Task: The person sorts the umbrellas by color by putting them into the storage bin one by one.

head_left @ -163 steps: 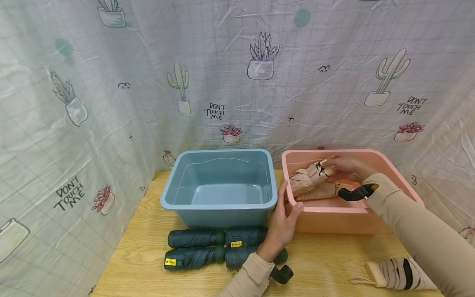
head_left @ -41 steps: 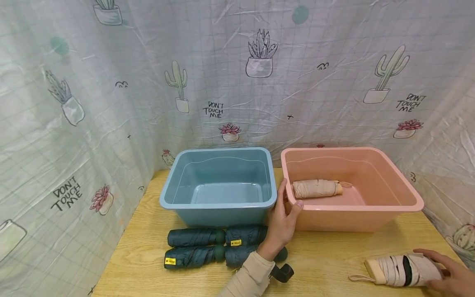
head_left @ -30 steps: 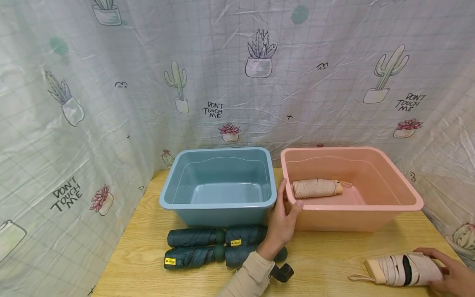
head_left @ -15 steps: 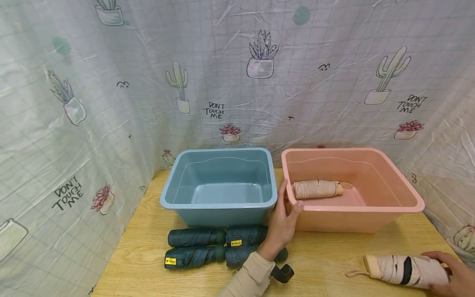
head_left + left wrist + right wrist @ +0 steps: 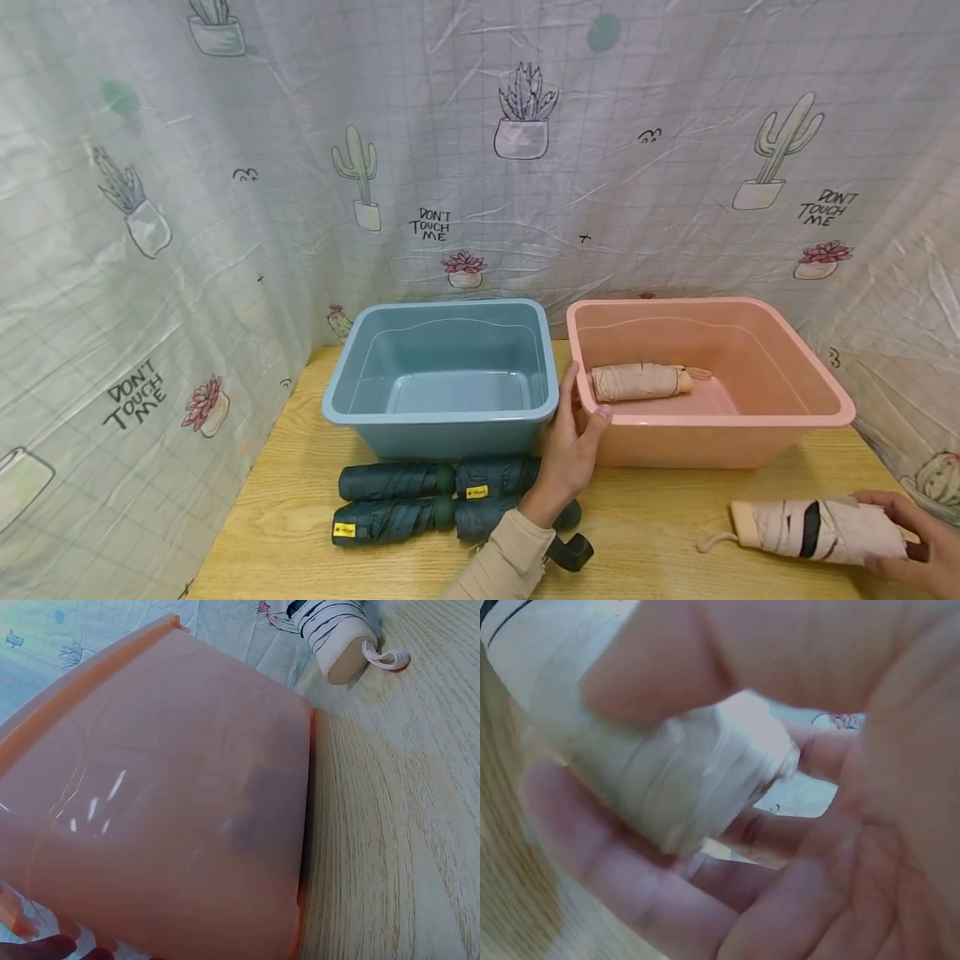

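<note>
My left hand holds the near left corner of a pink plastic bin, thumb over the front rim and fingers along its left side. The left wrist view shows the bin's front wall close up. At the lower right, my right hand grips the far end of a folded beige umbrella with a black stripe. Its flat handle and wrist loop point left. The right wrist view has thumb and fingers around the umbrella's cloth. Another folded beige umbrella lies inside the pink bin.
A blue bin with nothing in it stands left of the pink one. Several folded dark green umbrellas lie in front of it, partly behind my left forearm. A black hooked handle shows beside my sleeve. A patterned curtain hangs behind.
My right hand has left the pink bin, which holds one umbrella fewer. It has gripped the umbrella on the table and moved its handle end slightly left and away from me. My left hand stays put.
</note>
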Demonstrator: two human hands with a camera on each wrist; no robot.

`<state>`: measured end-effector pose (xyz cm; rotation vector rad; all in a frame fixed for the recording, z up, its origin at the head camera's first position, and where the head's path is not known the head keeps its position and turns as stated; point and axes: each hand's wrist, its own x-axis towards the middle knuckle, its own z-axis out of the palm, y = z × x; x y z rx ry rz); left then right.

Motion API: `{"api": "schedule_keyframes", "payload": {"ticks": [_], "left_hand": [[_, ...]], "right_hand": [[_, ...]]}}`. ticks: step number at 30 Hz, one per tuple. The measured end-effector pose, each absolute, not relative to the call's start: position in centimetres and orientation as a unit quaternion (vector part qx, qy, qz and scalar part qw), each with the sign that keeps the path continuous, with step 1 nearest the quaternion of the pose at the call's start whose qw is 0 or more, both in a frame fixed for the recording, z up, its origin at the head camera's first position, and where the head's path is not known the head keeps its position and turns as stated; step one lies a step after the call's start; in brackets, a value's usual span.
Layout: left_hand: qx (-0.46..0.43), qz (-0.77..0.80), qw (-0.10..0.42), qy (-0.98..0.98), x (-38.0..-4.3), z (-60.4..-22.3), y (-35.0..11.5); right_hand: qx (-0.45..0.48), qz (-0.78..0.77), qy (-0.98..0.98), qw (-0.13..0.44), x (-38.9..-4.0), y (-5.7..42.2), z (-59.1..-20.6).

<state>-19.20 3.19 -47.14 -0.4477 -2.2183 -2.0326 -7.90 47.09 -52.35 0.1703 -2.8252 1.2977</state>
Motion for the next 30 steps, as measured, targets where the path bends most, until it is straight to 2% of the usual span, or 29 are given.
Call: {"api": "schedule_keyframes", "payload": {"ticks": [13, 23, 27, 30], "left_hand": [[-0.148, -0.668, 0.048, -0.727, -19.15, -47.13, 3.16], [-0.151, -0.666, 0.054, -0.728, -19.19, -47.14, 3.25], [-0.147, -0.663, 0.053, -0.732, -19.14, -47.11, 3.23], [-0.146, -0.662, 0.053, -0.733, -19.16, -47.14, 3.23]], "right_hand": [[0.033, 0.454, -0.887, 0.076, -7.66, 46.46, -52.39], [0.06, 0.572, -0.814, 0.081, -7.83, 46.61, -52.37], [0.098, 0.592, -0.794, 0.099, -8.01, 46.82, -52.3], [0.164, 0.633, -0.749, 0.106, -8.34, 47.06, -52.23]]}}
